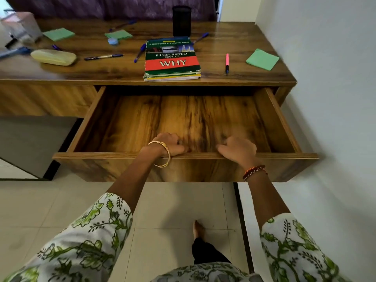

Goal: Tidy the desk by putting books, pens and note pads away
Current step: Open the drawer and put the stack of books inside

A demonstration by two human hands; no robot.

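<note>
Both hands, left hand [169, 144] and right hand [238, 149], grip curled over drawer [183, 155] front edge. Advise even pull, then load books [172, 60].

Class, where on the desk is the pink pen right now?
The pink pen lies on the desk's right part, between the book stack and a green note pad.

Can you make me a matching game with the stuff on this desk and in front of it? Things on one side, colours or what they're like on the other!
Things:
1. pen holder
2. highlighter
3. drawer
4. note pad by the wall

Matches:
A. green
B. pulled open
C. pink
D. black

Pairs: 1-D, 2-C, 3-B, 4-A
</note>
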